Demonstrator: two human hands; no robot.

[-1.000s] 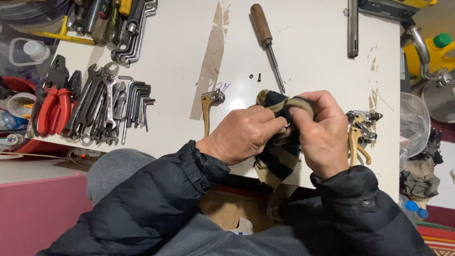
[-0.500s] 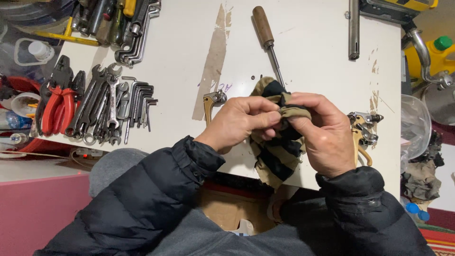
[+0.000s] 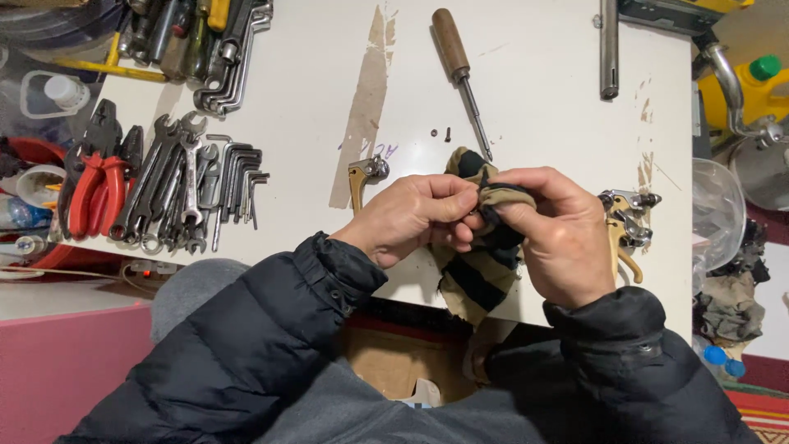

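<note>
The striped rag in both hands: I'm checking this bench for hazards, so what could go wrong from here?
1. Two tiny dark screws lie loose on the white table just beyond the striped rag; a swing of the cloth could flick them off.
2. The left hand and right hand pinch the rag together, hiding whatever is inside; it might slip out unseen.
3. The screwdriver tip points at the hands.
</note>
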